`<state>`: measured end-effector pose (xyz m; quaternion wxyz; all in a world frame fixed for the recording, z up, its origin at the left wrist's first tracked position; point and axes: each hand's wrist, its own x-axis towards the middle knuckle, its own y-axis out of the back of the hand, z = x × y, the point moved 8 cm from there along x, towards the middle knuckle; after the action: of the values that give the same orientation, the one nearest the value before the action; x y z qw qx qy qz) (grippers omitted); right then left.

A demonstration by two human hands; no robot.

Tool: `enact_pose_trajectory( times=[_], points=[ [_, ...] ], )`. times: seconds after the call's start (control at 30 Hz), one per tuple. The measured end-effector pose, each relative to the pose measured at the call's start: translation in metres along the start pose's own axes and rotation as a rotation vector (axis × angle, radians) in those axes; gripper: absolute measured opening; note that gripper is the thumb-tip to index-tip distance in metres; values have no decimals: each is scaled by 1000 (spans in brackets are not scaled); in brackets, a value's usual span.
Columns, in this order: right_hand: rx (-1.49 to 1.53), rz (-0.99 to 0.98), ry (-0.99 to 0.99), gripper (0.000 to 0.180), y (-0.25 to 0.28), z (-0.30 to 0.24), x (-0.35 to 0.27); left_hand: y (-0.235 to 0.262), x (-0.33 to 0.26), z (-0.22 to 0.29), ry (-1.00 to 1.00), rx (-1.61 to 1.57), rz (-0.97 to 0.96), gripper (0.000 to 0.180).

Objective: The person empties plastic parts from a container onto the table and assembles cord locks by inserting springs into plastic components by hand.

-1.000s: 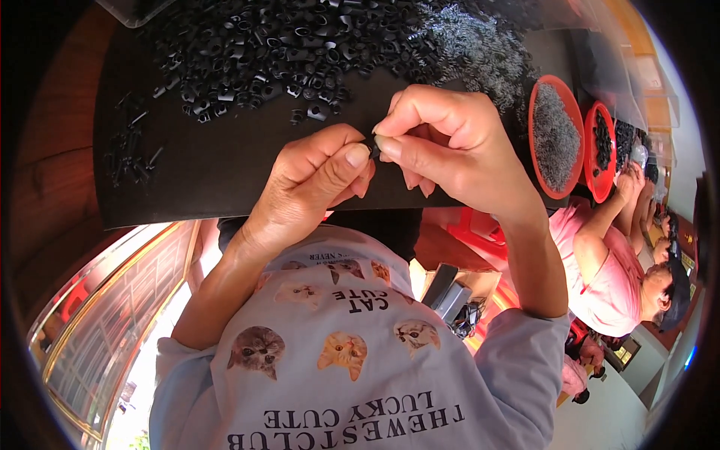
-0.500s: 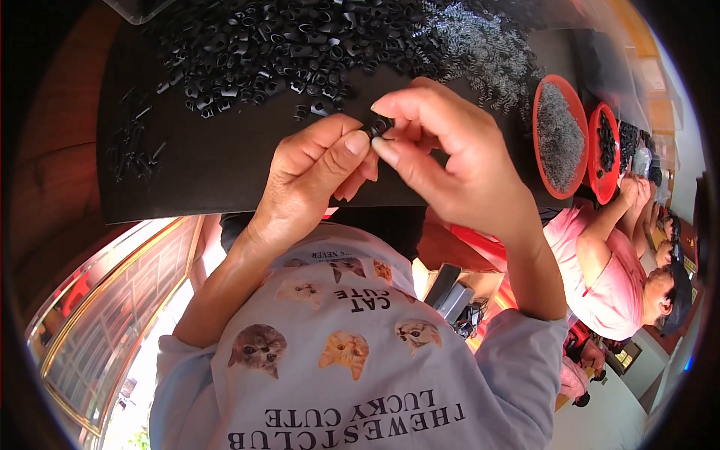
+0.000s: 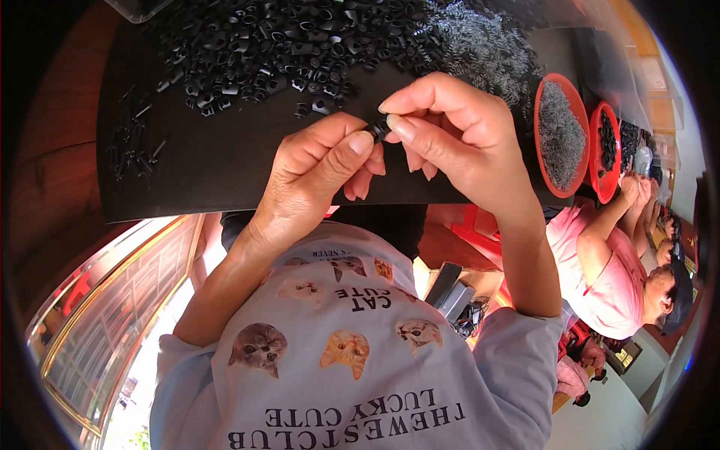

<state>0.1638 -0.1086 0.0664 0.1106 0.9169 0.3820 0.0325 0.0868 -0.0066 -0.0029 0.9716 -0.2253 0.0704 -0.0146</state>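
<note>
My left hand (image 3: 319,161) is closed, pinching a small black plastic part (image 3: 379,130) between thumb and fingers just past the table's near edge. Thumb and forefinger of my right hand (image 3: 457,139) come together at the part's upper right end, while the other fingers curl loosely beneath. Most of the part is hidden by the fingertips. Beyond my hands spreads a heap of short black tubular pieces (image 3: 277,49), with a pile of small grey metal springs (image 3: 484,56) to its right.
On the dark table (image 3: 217,161), thin black pins (image 3: 135,142) lie at the left. A red bowl of fine grey pieces (image 3: 561,139) and a second red bowl with black pieces (image 3: 606,150) stand at the right. Further right sits a person in pink (image 3: 600,262).
My right thumb and forefinger have shifted slightly up on the part, and the right hand has turned, spreading its lower fingers. The left hand has stayed nearly still.
</note>
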Motion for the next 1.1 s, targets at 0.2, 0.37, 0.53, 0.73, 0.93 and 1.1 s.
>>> enact_pose_trajectory(
  times=[0.2, 0.37, 0.53, 0.73, 0.93, 1.1],
  points=[
    [115, -78, -135, 6, 0, 14, 5, -1, 0, 2, -12, 17, -11, 30],
    [52, -92, -45, 5, 1, 14, 7, -2, -1, 1, 2, 76, -17, 31],
    [93, -102, -129, 4, -3, 11, 3, -3, -1, 4, -19, 126, -15, 30],
    [72, -82, -98, 3, -4, 11, 1, -5, 0, 5, -18, 107, -21, 30],
    [14, -9, -23, 2, -8, 2, 0, -2, -2, 0, 36, 54, 19, 29],
    [-198, 23, 268, 6, -12, -8, -3, -3, -1, 0, 54, -14, 49, 28]
  ],
)
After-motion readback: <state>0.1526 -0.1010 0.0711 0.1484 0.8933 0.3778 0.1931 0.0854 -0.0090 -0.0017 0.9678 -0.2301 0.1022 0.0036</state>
